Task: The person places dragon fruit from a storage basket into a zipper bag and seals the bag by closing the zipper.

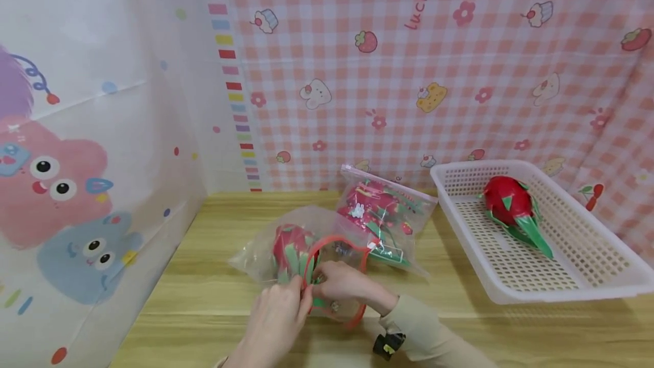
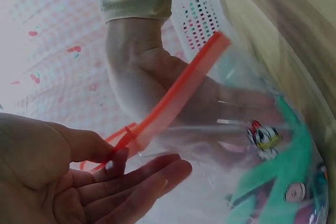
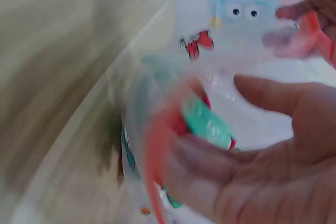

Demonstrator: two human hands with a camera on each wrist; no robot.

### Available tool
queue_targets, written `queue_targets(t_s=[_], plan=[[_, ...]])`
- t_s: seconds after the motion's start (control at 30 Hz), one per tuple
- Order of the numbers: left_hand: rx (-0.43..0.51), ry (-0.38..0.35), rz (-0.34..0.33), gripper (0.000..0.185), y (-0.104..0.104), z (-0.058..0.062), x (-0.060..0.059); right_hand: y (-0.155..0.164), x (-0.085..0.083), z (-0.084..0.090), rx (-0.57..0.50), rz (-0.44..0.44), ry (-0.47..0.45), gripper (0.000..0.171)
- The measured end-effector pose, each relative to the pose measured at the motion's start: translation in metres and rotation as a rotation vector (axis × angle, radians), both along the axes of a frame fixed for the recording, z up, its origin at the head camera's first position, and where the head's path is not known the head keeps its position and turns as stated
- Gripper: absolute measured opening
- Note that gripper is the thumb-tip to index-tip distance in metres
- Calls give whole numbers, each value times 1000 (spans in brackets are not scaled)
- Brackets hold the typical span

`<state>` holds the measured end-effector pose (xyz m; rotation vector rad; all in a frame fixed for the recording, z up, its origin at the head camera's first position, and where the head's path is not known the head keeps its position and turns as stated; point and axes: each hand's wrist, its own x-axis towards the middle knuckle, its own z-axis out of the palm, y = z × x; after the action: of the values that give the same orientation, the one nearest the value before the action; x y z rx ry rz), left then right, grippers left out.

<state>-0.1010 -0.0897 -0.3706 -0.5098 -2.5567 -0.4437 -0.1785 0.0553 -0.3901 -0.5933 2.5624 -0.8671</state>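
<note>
1. The person's left hand (image 1: 278, 311) is pinching the orange zip strip (image 2: 173, 98) at the mouth of a clear plastic zip bag (image 1: 286, 249), thumb and forefinger closing on the strip while the other fingers are lying loosely extended.
2. The right hand (image 1: 344, 283) is reaching into the bag's open mouth; the left wrist view is showing it through the clear film, and its fingers are curling round the toy inside.
3. A red toy dragon fruit with green leaf scales (image 1: 291, 251) is sitting inside this bag, which is lying on the pale wooden tabletop (image 1: 460, 322) just in front of the person.
4. A second clear zip bag with a pink strip (image 1: 383, 209), also holding a red and green toy fruit, is lying just behind the first, touching it.
5. A white perforated plastic basket (image 1: 603, 277) is resting to the right, well apart from the hands, holding another red toy dragon fruit (image 1: 511, 203).
</note>
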Motion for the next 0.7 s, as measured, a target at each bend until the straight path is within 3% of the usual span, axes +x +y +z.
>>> queue_targets(t_s=[0.23, 0.37, 0.5, 0.6, 0.7], plan=[[29, 51, -16, 30, -1, 0, 1, -3, 3, -8, -3, -37, 29, 27], [51, 29, -24, 29, 0, 2, 3, -5, 0, -13, -155, -27, -46, 30], [89, 50, -62, 30, 1, 6, 4, -9, -5, -9, -346, 108, -116, 24], [120, 106, -82, 31, 0, 11, 2, -7, -7, 0, -314, 235, -19, 16], [130, 168, -64, 30, -3, 15, -1, 4, -5, 10, -210, 318, 192, 18]])
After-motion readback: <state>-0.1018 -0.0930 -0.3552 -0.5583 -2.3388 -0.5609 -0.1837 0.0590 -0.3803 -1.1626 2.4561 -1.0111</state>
